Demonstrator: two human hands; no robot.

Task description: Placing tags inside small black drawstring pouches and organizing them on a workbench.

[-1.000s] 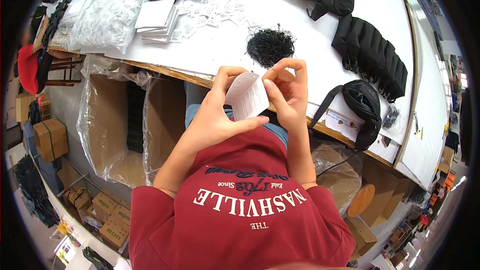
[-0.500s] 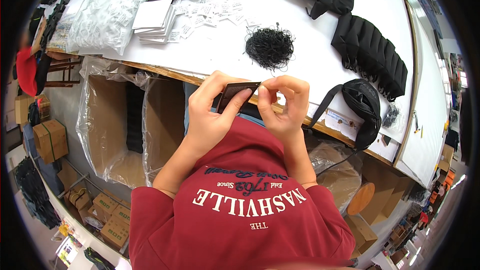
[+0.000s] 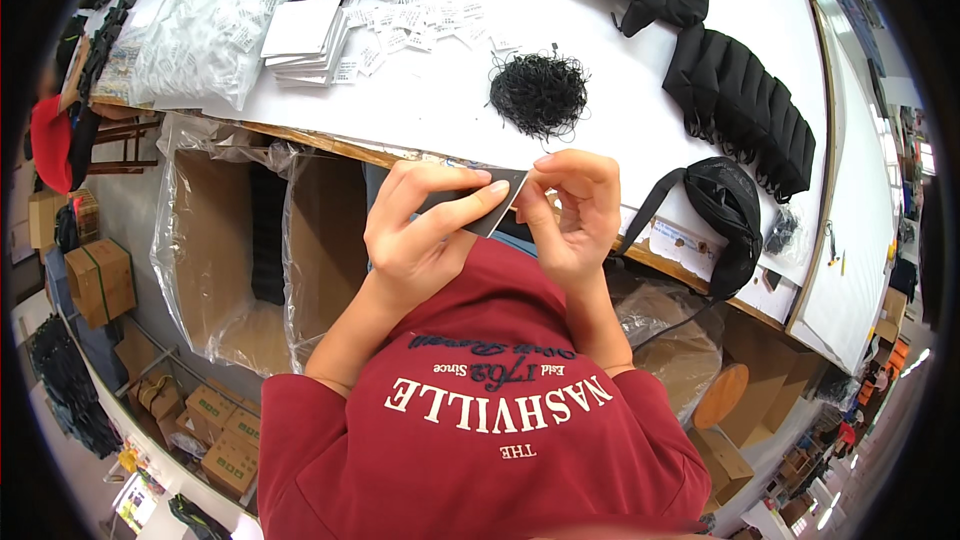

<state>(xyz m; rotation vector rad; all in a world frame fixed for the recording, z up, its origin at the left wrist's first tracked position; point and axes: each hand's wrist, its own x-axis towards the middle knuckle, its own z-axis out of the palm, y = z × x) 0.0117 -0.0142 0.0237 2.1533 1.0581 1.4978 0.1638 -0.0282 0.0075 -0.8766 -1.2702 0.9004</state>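
Both hands are raised at chest height over the red shirt, just short of the table edge. One dark grey rectangular card tag is pinched flat by the left hand; its right corner is gripped by the right hand, fingertips closed tight on it. No cord is seen on the tag, so stringing is judged not yet done. Just beyond lies a tangled pile of thin black string loops on the white table. Farther left, a stack of white square cards and scattered small white sachets; farther right, a row of folded black pouches. Plenty of loops are left
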